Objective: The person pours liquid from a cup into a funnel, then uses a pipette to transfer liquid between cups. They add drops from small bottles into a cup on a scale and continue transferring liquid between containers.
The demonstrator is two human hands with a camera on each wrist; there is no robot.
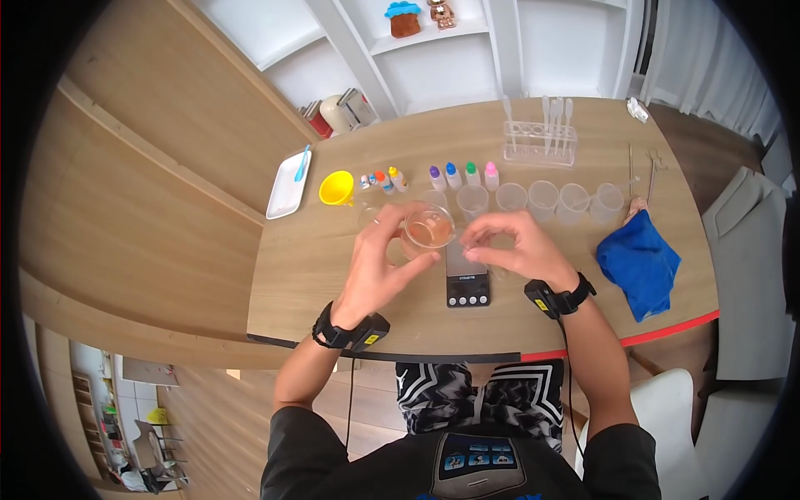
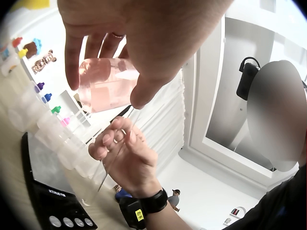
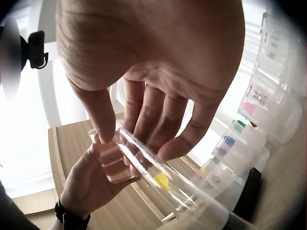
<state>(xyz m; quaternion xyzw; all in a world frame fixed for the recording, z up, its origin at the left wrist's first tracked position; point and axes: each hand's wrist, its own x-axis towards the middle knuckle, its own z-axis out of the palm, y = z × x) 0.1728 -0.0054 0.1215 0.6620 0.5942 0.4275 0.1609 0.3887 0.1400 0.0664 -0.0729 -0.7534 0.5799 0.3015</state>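
**Glass beaker (image 1: 427,229) raised in left hand (image 1: 372,265), slender clear tube (image 3: 152,164) in right hand (image 1: 518,248)**

We find the beaker off the table (image 1: 333,283), upright or nearly so, over the middle of the near half. It carries pinkish-orange liquid (image 2: 106,93). Our left fingers and thumb grip it from opposite sides. The right hand, just beside it, pinches the tube between thumb and fingers; it slants down and away from the fingertips. Poor view of this piece: probably a tube, though it could be a rod.

Below and between the hands, toward the near edge: black digital scale (image 1: 467,289), its buttons facing us.

Beyond the hands: a row of clear plastic cups (image 1: 543,201) reaching toward the right. Behind the row's left part, four dropper bottles (image 1: 454,177) capped purple, blue, green and pink. Left of these, a small group of bottles (image 1: 399,182), orange and yellow caps among them, then a yellow funnel (image 1: 336,188).

Near the far left corner: white tray (image 1: 286,198) with a light-blue utensil (image 1: 302,164) on it. By the far edge, right of centre: clear rack (image 1: 540,151) holding plastic pipettes (image 1: 557,121). Crumpled foil (image 1: 637,110) at the far right corner; metal tools (image 1: 652,175) along the right side. Nearer, by the right edge, blue cloth (image 1: 640,265), rumpled.
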